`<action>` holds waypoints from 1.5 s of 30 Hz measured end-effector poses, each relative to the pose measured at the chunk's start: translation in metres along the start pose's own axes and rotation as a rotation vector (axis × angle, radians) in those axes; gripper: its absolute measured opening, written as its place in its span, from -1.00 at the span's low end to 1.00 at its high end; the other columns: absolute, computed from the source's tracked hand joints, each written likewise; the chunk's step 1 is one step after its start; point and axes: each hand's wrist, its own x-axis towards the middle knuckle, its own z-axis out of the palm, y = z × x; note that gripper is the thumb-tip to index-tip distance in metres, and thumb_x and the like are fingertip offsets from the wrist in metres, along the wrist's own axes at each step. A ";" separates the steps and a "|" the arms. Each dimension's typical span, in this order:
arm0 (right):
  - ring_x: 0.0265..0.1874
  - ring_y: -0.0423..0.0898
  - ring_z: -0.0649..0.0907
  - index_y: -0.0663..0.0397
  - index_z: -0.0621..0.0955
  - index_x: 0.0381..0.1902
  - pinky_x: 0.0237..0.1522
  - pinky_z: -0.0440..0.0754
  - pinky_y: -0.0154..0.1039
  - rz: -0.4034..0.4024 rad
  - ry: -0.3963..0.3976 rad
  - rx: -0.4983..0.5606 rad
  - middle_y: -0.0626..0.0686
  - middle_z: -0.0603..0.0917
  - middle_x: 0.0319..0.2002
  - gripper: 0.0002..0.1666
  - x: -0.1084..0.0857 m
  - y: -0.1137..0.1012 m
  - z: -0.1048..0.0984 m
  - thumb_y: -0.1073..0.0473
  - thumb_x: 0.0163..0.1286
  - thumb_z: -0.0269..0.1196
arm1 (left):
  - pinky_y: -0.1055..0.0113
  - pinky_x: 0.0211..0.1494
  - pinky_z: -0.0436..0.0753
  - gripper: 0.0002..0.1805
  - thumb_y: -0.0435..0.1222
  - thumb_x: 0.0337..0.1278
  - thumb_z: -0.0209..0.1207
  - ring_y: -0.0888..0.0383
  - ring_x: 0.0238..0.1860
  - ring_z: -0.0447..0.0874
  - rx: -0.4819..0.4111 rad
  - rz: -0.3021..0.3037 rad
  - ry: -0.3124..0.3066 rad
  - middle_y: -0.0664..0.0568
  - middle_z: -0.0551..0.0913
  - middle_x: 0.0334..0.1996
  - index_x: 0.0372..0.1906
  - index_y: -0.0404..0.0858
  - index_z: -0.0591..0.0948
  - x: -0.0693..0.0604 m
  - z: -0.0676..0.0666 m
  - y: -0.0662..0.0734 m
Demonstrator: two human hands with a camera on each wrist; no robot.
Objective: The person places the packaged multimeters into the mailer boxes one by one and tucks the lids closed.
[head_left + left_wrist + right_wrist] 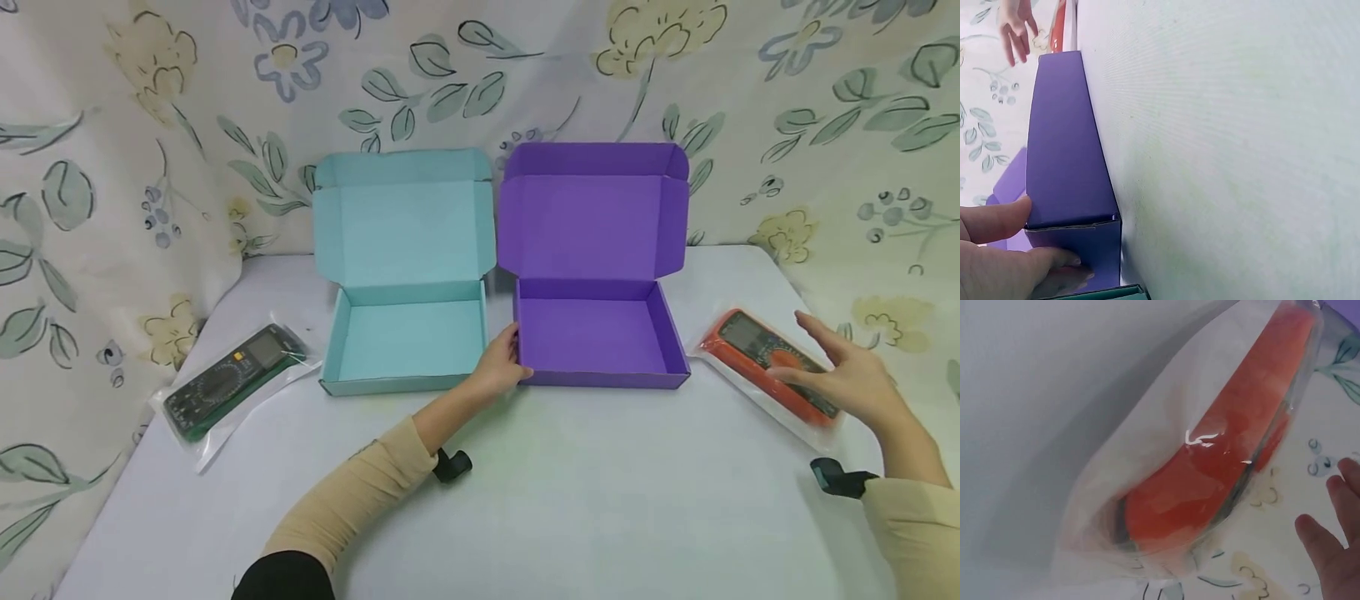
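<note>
Backdrop: flower-printed cloth [450, 79] rises behind the white worktop [600, 492].
Orange multimeter [753, 375]: lies slantwise on the worktop's right side, inside a clear bag [1141, 444].
Its handling: probably a stiff body with some weight; the bag looks slick and loose, so a hold across the meter's long sides should serve better than one on the plastic alone.
Right hand [862, 379]: over the meter's right side, fingers spread wide and gripping nothing; whether the thumb touches the bag is hard to tell from above.
Purple box [592, 291]: open, lid [592, 225] raised, left of the meter; thin card by its look, likely light and easily crushed, best held at a corner where walls meet.
Left hand [497, 367]: fingers pinch that box's near left corner.
Teal box [412, 293]: likewise open, just left of the purple one.
Green multimeter [228, 383]: also bagged, near the worktop's left edge.
</note>
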 end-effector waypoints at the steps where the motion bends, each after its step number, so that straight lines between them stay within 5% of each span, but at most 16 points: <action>1: 0.23 0.69 0.06 0.02 -0.13 0.55 -0.09 0.16 0.64 0.006 -0.003 -0.017 0.62 -0.04 0.35 0.21 0.001 0.002 0.001 -0.20 0.24 0.34 | 0.15 0.47 0.12 -0.11 -0.76 0.05 0.04 -0.15 0.48 0.00 0.001 0.000 0.000 -0.34 0.02 0.47 0.50 -0.43 -0.03 0.000 0.000 0.000; 8: 0.15 0.70 0.14 0.35 -0.09 0.48 -0.02 0.21 0.60 0.069 -0.009 -0.089 0.73 0.07 0.24 0.27 0.005 0.017 0.006 -0.27 0.21 0.33 | 0.14 0.46 0.14 -0.11 -0.75 0.07 0.04 -0.15 0.47 0.02 0.007 0.001 -0.005 -0.34 0.04 0.47 0.51 -0.41 -0.02 0.001 0.001 -0.001; 15: 0.06 0.66 0.22 0.52 -0.08 0.42 -0.03 0.28 0.56 0.043 -0.090 -0.123 0.77 0.13 0.16 0.33 0.012 0.033 0.011 -0.28 0.17 0.35 | 0.14 0.46 0.15 -0.10 -0.75 0.08 0.04 -0.14 0.47 0.01 0.004 -0.011 -0.002 -0.33 0.02 0.48 0.51 -0.41 -0.04 -0.001 0.001 -0.003; 23: -0.02 0.61 0.27 0.52 -0.04 0.41 -0.09 0.38 0.50 0.045 -0.150 -0.137 0.80 0.13 0.12 0.28 0.015 0.040 0.012 -0.32 0.21 0.28 | 0.15 0.47 0.13 -0.11 -0.74 0.09 0.04 -0.13 0.48 0.00 0.004 -0.009 -0.004 -0.31 0.01 0.48 0.51 -0.40 -0.03 -0.002 0.000 0.000; 32: 0.07 0.63 0.17 0.50 -0.21 0.42 -0.01 0.28 0.54 0.037 -0.237 -0.058 0.77 0.04 0.18 0.34 0.019 0.048 0.013 -0.20 0.20 0.35 | 0.15 0.48 0.10 -0.11 -0.74 0.09 0.03 -0.13 0.48 -0.02 -0.010 -0.010 -0.007 -0.32 0.00 0.48 0.51 -0.40 -0.04 -0.002 -0.001 0.001; 45: -0.01 0.50 0.27 0.53 -0.01 0.41 -0.14 0.42 0.40 0.090 -0.187 0.010 0.66 0.18 0.11 0.25 0.018 0.052 0.016 -0.18 0.18 0.38 | 0.15 0.48 0.08 -0.11 -0.75 0.08 0.03 -0.13 0.49 -0.04 -0.026 0.000 -0.009 -0.33 -0.01 0.48 0.51 -0.43 -0.05 0.000 -0.001 -0.001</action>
